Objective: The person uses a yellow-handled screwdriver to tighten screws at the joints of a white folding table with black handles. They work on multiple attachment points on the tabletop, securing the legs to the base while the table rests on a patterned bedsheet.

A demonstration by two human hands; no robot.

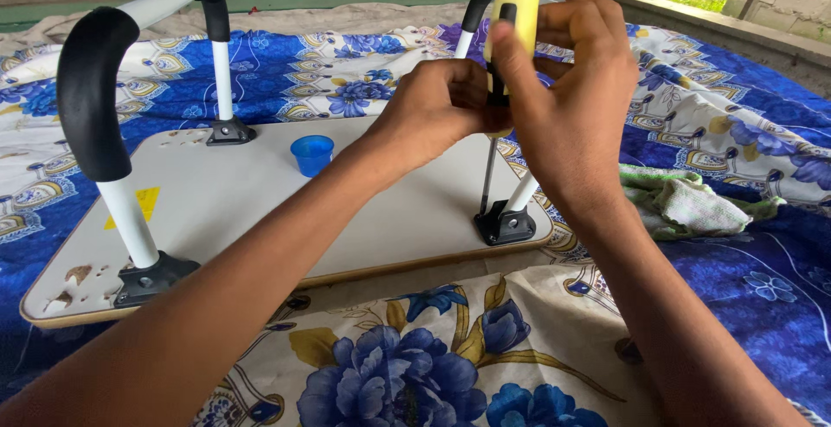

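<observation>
Right now both hands are working a screwdriver (511, 11) standing upright over the upturned table (389, 210), its shaft running down to the black bracket (504, 223) at the table's near right corner. The right hand (571, 98) is wrapping its fingers around the yellow handle, while the left hand (433, 111) is pinching the black collar just below it (fingertips closed on it). A blue cup (312, 154) is sitting mid-table, and a green cloth (692, 202) is lying right of the table.
</observation>
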